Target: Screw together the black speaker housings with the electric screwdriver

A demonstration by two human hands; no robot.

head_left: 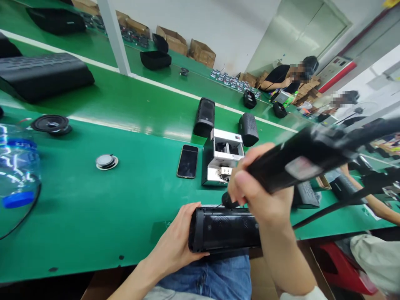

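Note:
My left hand (178, 233) is closed round the left end of a black speaker housing (229, 229), which lies at the front edge of the green bench. Two perforated patches show on its upper face. A black electric screwdriver (281, 162) with a pale label is gripped in my right hand (265, 196), slanting down to the left. Its dark nose (229, 201) is by the housing's far edge; whether the bit touches it I cannot tell. Just beyond my right fingers stands a silver screw feeder (218, 156), partly covered by that hand.
Left of the feeder lies a phone (187, 161). A loose round part (106, 161), a speaker driver (51, 124) and a clear bottle with a blue cap (18, 200) are farther left. Speaker housings (205, 116) stand behind. A co-worker's arm (371, 200) reaches in at right.

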